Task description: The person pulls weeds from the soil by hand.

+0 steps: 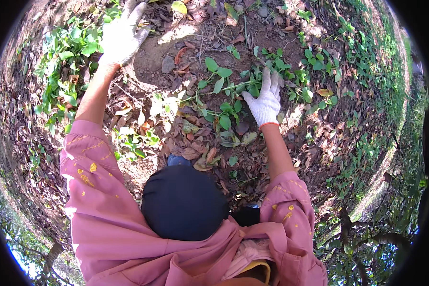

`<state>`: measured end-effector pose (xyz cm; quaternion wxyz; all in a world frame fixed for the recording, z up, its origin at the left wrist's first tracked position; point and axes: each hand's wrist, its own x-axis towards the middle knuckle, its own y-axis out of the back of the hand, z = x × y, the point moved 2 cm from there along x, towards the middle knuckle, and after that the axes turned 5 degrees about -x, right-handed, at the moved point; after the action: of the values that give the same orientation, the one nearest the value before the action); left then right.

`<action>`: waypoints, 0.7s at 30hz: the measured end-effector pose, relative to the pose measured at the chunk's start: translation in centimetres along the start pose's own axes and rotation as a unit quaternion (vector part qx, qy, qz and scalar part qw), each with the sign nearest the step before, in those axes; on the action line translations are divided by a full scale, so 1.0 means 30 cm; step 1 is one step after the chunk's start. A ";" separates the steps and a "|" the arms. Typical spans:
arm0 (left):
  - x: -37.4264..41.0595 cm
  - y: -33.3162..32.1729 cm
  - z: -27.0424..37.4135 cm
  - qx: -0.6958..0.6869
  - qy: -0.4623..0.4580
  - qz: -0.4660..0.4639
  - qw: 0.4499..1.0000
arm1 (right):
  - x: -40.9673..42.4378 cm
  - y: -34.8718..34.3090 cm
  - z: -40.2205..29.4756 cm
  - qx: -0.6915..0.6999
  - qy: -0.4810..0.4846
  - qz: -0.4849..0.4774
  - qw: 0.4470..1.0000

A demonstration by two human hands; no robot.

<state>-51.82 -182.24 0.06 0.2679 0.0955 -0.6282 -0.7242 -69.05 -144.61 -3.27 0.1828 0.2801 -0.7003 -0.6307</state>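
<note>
My left hand [121, 37], in a white knit glove, is spread with its fingers apart at the upper left, beside a dense clump of green leafy plants [66, 57]. Nothing shows in it. At right of centre, my right hand [265, 96], in a similar glove with an orange cuff edge, reaches over green leafy stems [239, 85]. Its thumb stands apart, while its fingertips lie among the leaves; whether they grip any stem cannot be told. The stems run leftward across the soil from this hand. Broad-leaved plants [225, 116] grow just below them.
Dry brown leaves [196, 146] and a grey stone [168, 64] lie on the soil. More green plants [364, 53] spread on the right. My dark-covered knee [186, 203] and a blue shoe tip [178, 160] are close below. Tree branches [382, 237] show at the lower right.
</note>
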 end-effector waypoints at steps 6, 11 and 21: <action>0.104 -0.404 0.150 -0.092 0.064 0.025 0.993 | 0.166 0.004 -0.041 0.007 0.001 -0.111 0.994; 0.125 -0.441 0.199 -0.154 0.147 0.009 0.977 | 0.187 -0.043 -0.024 0.048 -0.072 -0.131 0.988; 0.156 -0.419 0.234 -0.192 0.171 -0.054 0.965 | 0.412 0.178 -0.265 0.555 -0.256 -0.063 0.789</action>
<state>-62.44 -177.73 -9.74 0.3454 0.1982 -0.4159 -0.8176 -74.67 -158.27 1.89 -0.2303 0.2056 -0.9315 -0.1923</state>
